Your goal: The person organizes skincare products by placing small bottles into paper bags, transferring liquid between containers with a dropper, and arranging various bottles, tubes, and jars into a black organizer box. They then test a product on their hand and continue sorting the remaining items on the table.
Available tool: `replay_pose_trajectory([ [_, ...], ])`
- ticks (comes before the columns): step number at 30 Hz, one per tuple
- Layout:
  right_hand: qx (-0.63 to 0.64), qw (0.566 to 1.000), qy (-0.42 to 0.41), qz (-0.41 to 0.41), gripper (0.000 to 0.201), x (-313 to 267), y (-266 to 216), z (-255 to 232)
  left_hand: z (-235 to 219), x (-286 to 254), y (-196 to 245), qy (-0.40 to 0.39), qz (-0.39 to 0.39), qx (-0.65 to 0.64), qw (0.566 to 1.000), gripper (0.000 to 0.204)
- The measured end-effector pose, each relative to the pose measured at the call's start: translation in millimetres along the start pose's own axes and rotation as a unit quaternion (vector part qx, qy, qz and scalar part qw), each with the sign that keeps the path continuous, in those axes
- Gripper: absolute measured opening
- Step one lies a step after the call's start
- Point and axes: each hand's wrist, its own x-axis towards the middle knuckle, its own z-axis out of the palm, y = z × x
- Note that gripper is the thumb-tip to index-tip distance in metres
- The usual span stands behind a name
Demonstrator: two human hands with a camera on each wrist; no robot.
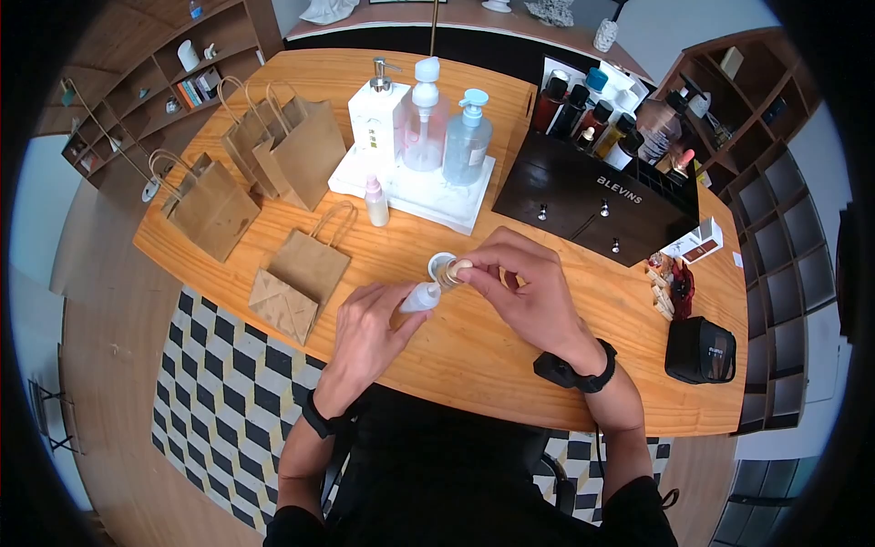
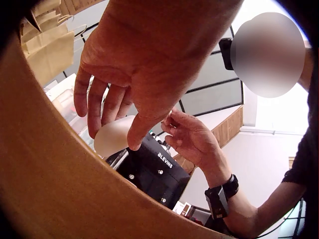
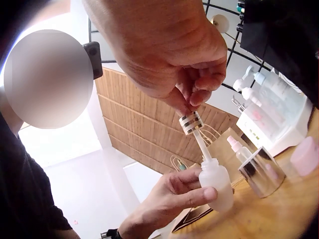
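Note:
My left hand (image 1: 365, 330) grips a frosted white bottle (image 1: 421, 298), also visible in the left wrist view as a pale rounded bottle (image 2: 112, 138) between thumb and fingers. Above it, my right hand (image 3: 174, 59) pinches a striped gold-and-white cap (image 3: 191, 122). From this cap a thin pale tube (image 3: 203, 145) runs down to the mouth of the bottle (image 3: 217, 185); whether its tip is inside cannot be told. On the table beside the bottle stands a shiny silver cylinder (image 3: 262, 172), with a pink cap (image 3: 305, 156) nearby.
Several brown paper bags (image 1: 303, 155) stand at the left. A white tray (image 1: 410, 197) holds pump bottles, with a small pink-topped bottle (image 1: 376, 204) in front. A black drawer box (image 1: 583, 196) with cosmetics is at the right, near a black case (image 1: 700, 350).

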Motion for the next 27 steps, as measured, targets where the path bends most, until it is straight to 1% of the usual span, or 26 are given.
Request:
replay_pose_trajectory([
  [6, -0.012, 1.0, -0.009, -0.01, 0.011, -1.3, -0.1, 1.9, -0.8, 0.4, 1.4, 0.0, -0.005, -0.001, 1.0, 0.035],
  [8, -0.008, 1.0, -0.001, -0.026, 0.011, -1.7, 1.4, 3.3, -1.1, -0.5, 1.2, -0.003, -0.01, -0.003, 1.0, 0.035],
  [15, -0.007, 1.0, -0.006, -0.027, 0.01, -1.8, 1.3, 3.8, 1.7, -3.2, -5.6, 0.003, -0.007, -0.006, 1.0, 0.035],
  [18, -0.016, 1.0, -0.016, -0.007, 0.009, -1.2, 3.2, 4.5, 0.2, -2.0, -5.7, 0.011, 0.004, -0.014, 1.0, 0.036],
  [20, -0.002, 1.0, -0.019, -0.019, 0.009, -2.1, 7.2, 6.2, -0.9, -1.8, -2.6, 0.01, 0.011, -0.018, 1.0, 0.036],
  [23, -0.012, 0.999, -0.004, -0.031, 0.009, -2.6, 8.1, 6.5, -2.6, 0.0, 0.0, 0.007, 0.0, -0.012, 1.0, 0.036],
  [25, -0.004, 1.0, -0.002, -0.029, 0.009, -1.8, 5.7, 6.8, -4.2, -0.7, 1.3, -0.009, -0.019, -0.006, 1.0, 0.036],
  [27, 0.006, 1.0, -0.001, -0.027, 0.008, -1.7, 4.7, 7.5, -1.8, -1.8, -1.5, -0.01, -0.018, -0.008, 1.0, 0.035],
])
